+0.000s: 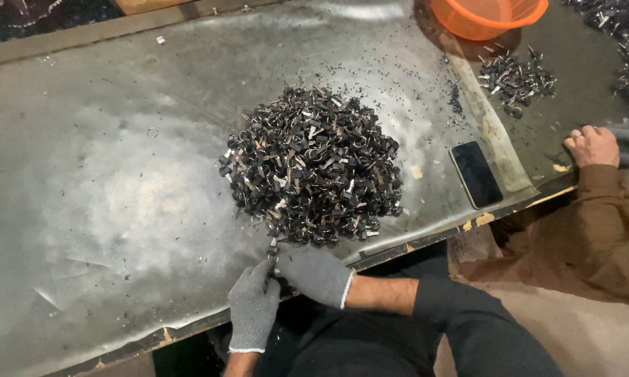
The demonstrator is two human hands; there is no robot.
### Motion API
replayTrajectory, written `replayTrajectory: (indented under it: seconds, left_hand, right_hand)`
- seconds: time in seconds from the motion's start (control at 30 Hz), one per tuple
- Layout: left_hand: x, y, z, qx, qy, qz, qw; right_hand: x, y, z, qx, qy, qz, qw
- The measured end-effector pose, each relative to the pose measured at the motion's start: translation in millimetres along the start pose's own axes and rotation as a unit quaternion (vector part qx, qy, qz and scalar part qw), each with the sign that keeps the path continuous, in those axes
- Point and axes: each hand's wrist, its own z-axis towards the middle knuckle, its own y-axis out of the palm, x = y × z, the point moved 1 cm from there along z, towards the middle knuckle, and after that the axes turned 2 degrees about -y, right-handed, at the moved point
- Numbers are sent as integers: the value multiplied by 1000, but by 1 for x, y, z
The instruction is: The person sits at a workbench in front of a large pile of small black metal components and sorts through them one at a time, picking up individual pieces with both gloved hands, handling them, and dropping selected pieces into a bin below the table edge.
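**Fingers pinched on one little piece, right at the heap's near edge**

Both gloved hands meet just below the heap (313, 166): left hand (253, 306) and right hand (313, 274) have fingertips closed together on one small dark metal piece (272, 249), probably to keep it steady. Right of the heap lies a phone (476, 174); beyond it, an orange bowl (487, 15). Someone else's hand (592, 145) rests further right.

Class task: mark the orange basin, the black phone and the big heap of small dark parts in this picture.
orange basin (485, 21), head view, on its front wall.
black phone (476, 174), head view, middle of its dark screen.
heap of small dark parts (314, 164), head view, centre of the pile.
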Motion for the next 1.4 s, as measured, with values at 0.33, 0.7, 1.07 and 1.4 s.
replayTrajectory:
  seconds: [0.33, 0.7, 1.07, 1.4]
  left_hand:
    - [-6, 3, -2, 4, 14, -1, 1000]
    - [-9, 18, -15, 67, 28, 116, 991]
    - [-17, 22, -14, 81, 59, 58, 993]
    - [-19, 21, -15, 28, -10, 121, 992]
  right_hand:
    - [-3, -4, 2, 6, 35, 91, 995]
    - [15, 3, 0, -7, 55, 87, 995]
    - [0, -10, -10, 8, 29, 53, 998]
    - [15, -7, -2, -14, 74, 69, 995]
